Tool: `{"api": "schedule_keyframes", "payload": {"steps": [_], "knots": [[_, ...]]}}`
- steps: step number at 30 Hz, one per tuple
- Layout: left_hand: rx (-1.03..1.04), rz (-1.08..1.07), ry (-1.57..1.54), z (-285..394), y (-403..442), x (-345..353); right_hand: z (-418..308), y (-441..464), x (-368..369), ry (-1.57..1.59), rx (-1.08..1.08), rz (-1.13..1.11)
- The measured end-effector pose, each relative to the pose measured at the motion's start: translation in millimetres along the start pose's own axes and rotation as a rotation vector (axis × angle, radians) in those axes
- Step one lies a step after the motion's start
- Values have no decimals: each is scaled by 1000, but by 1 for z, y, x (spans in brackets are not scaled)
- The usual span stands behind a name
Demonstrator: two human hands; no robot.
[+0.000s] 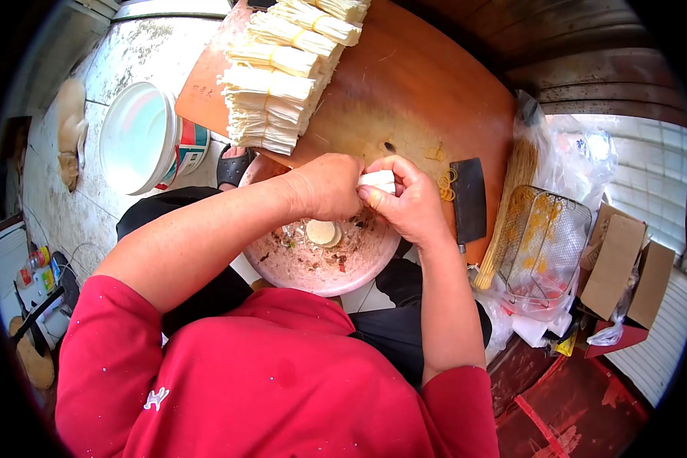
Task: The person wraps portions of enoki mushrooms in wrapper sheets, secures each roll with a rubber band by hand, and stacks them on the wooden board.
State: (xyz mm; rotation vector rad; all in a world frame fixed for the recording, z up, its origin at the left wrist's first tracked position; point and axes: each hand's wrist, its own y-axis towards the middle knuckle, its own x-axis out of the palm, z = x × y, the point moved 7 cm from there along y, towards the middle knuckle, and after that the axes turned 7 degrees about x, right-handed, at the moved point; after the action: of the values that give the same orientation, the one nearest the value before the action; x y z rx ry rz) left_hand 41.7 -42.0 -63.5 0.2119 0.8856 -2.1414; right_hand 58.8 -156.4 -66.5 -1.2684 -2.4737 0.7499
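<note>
My right hand (411, 200) pinches a short white piece (378, 181) between thumb and fingers, just over the basin's far rim. Against it my left hand (330, 185) is closed, knuckles up; its fingertips and whatever they grip are hidden. Below both hands a pink basin (336, 288) sits between my knees, with dark scraps on its bottom and a pale round disc (323, 233) in it. On the orange-brown table, left of my hands, lie stacked bundles of pale thin strips (271, 91) tied with yellow bands.
A black cleaver (469, 200) lies at the table's (412, 84) right edge beside yellow rubber bands (446, 183). A white bucket (139, 137) stands on the floor at left, near a light-coloured dog (71, 126). At right are a wire basket (540, 243), a broom (504, 206) and cardboard boxes (614, 263).
</note>
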Motion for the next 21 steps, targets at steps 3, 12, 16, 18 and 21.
{"api": "schedule_keyframes", "payload": {"steps": [3, 12, 16, 18, 21], "knots": [[-18, 47, 33, 5, -5, -6, -1, 0, 0, -99, -9, -14], [137, 27, -43, 16, -10, 0, 4, -7, 9, 27, 104, -215], [96, 15, 31, 11, -8, -5, 4, -11, 1, 168, 166, -250], [57, 125, 32, 6, -7, -19, 4, -1, -30, 193, 132, -24], [86, 262, 2, 15, -18, -47, 18, 8, -66, 162, 132, 281]]}}
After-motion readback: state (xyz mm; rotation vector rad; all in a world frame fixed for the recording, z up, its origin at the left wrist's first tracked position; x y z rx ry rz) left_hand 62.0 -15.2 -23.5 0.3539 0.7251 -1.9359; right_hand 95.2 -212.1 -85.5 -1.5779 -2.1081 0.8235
